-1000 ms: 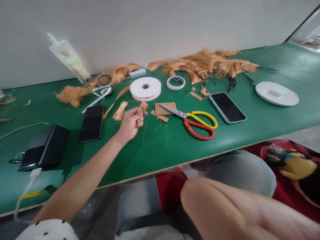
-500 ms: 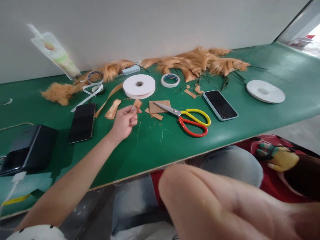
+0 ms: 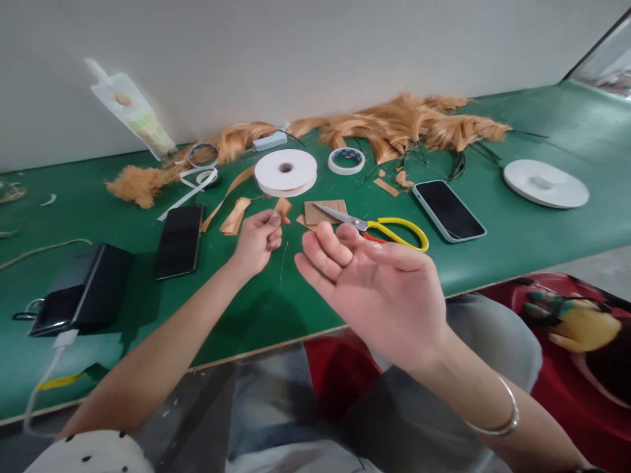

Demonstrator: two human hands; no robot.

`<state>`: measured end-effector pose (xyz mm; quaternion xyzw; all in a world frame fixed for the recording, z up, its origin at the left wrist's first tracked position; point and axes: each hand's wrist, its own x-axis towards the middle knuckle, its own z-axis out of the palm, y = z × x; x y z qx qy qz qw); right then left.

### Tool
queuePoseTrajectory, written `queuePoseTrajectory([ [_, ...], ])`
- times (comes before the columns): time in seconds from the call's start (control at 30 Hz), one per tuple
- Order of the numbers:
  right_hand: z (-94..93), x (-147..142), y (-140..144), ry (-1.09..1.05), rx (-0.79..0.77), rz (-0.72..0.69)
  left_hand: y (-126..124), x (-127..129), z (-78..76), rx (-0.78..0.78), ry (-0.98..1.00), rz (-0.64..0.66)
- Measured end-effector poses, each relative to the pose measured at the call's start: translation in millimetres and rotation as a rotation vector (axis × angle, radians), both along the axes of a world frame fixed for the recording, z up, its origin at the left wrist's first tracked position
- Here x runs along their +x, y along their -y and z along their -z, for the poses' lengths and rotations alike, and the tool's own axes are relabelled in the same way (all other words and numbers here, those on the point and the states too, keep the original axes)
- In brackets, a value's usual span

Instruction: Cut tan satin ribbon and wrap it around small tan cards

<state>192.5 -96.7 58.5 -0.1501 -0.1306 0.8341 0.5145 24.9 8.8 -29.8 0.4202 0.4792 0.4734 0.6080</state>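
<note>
— So, what has the left hand [image 3: 257, 240] got?

— A small tan strip [image 3: 283, 207], pinched between thumb and fingertips. The strip sticks up past the fingertips, just above the green table [image 3: 493, 263]. The other fingers are curled in toward the palm.

— And the right hand [image 3: 379, 289]?

— Raised above the table's near edge, palm up, fingers [image 3: 323, 246] loosely spread and a little bent. It holds nothing. A thin bangle [image 3: 497, 420] sits on its wrist.

— What lies near those fingers?

— Just beyond the right fingertips are scissors with yellow and red handles [image 3: 394, 231]; the hand covers part of the red loop. The blades point toward a piece of brown card [image 3: 320, 211], which lies between the two hands' fingertips and a little farther off.

— And past the pinched strip?

— A white tape reel [image 3: 286, 172] lies flat just beyond it. To the thumb side of the left hand are more tan strips [image 3: 236, 217], then a black phone [image 3: 178, 240] face up. Farther along on that side sits a black power bank [image 3: 81, 289] with a white cable plugged in.

— Anything else on the far side?

— A smaller tape roll [image 3: 346, 161], a phone in a pale case [image 3: 448, 211] beyond the scissors' handles, a white round lid [image 3: 545, 184] well apart from both hands, and a heap of ginger hair fibre [image 3: 404, 125] along the wall.
</note>
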Motion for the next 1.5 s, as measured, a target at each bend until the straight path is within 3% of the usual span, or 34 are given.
queuePoseTrajectory([
  [0.5, 17.5, 1.5, -12.1, 0.253, 0.033, 0.052, 0.4, -1.6, 8.7, 0.128, 0.037, 0.062],
  [0.77, 45.0, 7.8, -42.6, 0.539, 0.067, 0.132, 12.6, 5.3, 3.8, 0.164, -0.005, 0.136],
  [0.93, 57.3, 9.7, -50.7, 0.934, 0.291, 0.258, 16.9, 3.3, 5.0, 0.259, -0.114, 0.18],
  [1.1, 54.9, 17.6, -53.4, 1.481, 0.58, 0.328, 21.4, 3.0, 2.1, 0.518, -0.483, 0.238],
  [1.27, 52.3, 23.7, -55.0, 1.844, 0.868, 0.169, 24.5, 6.0, 7.0, 0.673, -0.727, 0.323],
  [1.5, 57.3, 27.1, -53.5, 2.056, 1.09, 0.015, 23.3, 5.0, 12.0, 0.688, -0.831, 0.456],
])
